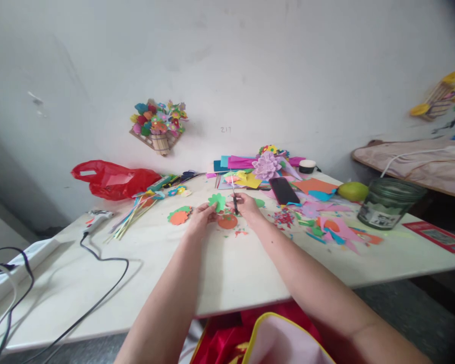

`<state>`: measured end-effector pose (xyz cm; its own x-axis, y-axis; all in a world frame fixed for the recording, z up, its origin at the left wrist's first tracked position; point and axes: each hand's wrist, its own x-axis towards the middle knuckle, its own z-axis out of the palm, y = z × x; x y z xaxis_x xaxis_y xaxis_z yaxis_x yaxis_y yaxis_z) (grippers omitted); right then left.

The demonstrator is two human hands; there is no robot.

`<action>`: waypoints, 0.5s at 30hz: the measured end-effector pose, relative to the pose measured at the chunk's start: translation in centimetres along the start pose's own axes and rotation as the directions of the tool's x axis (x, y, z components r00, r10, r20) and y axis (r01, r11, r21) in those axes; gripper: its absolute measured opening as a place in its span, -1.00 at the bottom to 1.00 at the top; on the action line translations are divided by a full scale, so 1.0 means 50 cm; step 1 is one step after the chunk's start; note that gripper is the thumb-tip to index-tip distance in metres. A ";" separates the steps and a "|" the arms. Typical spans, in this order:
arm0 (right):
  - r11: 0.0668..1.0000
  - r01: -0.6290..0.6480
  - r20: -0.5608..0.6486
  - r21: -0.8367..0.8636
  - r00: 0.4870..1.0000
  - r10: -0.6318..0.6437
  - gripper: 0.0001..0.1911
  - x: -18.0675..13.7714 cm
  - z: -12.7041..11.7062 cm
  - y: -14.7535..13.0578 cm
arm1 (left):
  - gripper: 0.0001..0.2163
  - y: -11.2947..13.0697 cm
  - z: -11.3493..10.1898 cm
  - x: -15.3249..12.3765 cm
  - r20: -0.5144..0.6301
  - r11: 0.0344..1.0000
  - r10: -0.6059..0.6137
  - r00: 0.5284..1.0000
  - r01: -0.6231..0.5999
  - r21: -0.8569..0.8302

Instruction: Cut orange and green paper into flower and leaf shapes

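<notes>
My left hand (203,214) pinches a green scalloped flower cutout (217,202), which looks like foam sheet or paper. In my right hand (245,203) is a pair of scissors (234,194), blades pointing up and away from me, just right of the cutout. Whether the blades are parted is too small to tell. An orange round cutout (227,221) lies on the table below both hands, with small orange scraps around it. Left of my left hand rest more orange and green cutouts (179,217), overlapping one another.
A red plastic bag (116,179), thin sticks (131,217) and a corded glue gun (98,220) lie left. Behind are coloured sheets (246,163) and a phone (284,191). To the right sit scraps (337,230), a yellow-green fruit (352,191) and a glass jar (389,202).
</notes>
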<state>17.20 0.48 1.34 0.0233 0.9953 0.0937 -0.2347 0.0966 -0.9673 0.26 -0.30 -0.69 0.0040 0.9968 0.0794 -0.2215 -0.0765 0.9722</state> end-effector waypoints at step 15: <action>0.999 0.031 -0.019 0.031 0.999 -0.031 -0.66 0.011 -0.002 0.009 | -0.51 0.000 -0.002 -0.001 0.045 0.996 0.004 0.999 -0.008 0.087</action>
<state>17.20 1.09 0.93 0.0493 0.9917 0.1187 -0.2638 0.1276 -0.9561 0.17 -0.34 -0.72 0.0468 0.9946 0.0930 -0.1362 -0.0858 0.9870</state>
